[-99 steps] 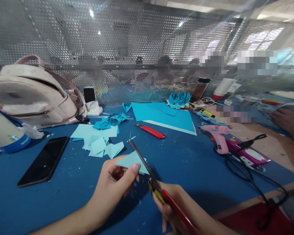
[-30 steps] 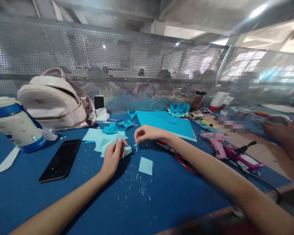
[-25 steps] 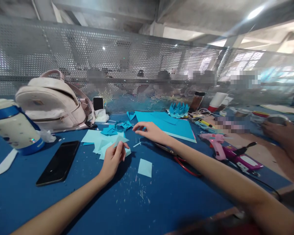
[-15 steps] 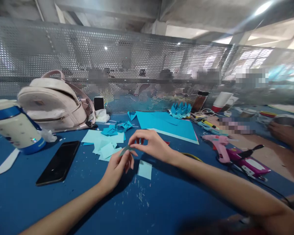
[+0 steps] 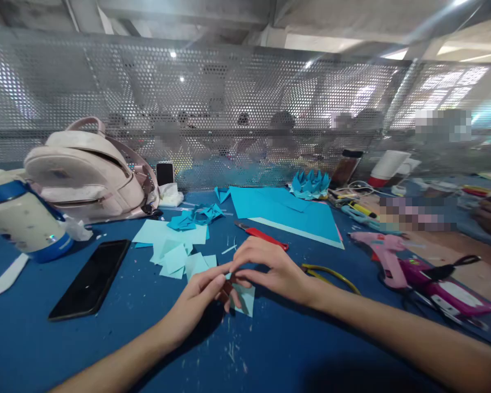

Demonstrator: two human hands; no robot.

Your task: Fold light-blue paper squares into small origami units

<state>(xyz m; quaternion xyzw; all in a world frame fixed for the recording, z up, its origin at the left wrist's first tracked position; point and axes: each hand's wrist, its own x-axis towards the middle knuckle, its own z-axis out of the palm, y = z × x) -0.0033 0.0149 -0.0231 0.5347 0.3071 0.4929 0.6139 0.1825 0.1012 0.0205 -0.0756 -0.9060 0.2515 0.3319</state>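
Observation:
Between my fingertips is a small folded piece of light blue paper (image 5: 228, 276), mostly hidden by the fingers. My left hand (image 5: 207, 288) pinches it from the left, and my right hand (image 5: 265, 267) grips its other side from the right. Beneath the hands lies a light blue paper square (image 5: 246, 301), partly covered by the fingers. Several more pale blue squares (image 5: 174, 257) are strewn left of and beyond my left hand. A red-handled cutter (image 5: 265, 237) rests just beyond my right hand.
Large blue sheets (image 5: 265, 204), folded blue pieces (image 5: 196, 215) and a spiky blue paper model (image 5: 310, 184) lie farther back. At left are a phone (image 5: 90, 279), a tumbler (image 5: 24, 218) and a backpack (image 5: 85, 174). A pink glue gun (image 5: 387, 256) and yellow-handled scissors (image 5: 331, 273) are at right.
Both hands have shifted slightly right and nearer, over the loose square, keeping the small paper between them. The red cutter and yellow handle show more. The camera view has moved a little.

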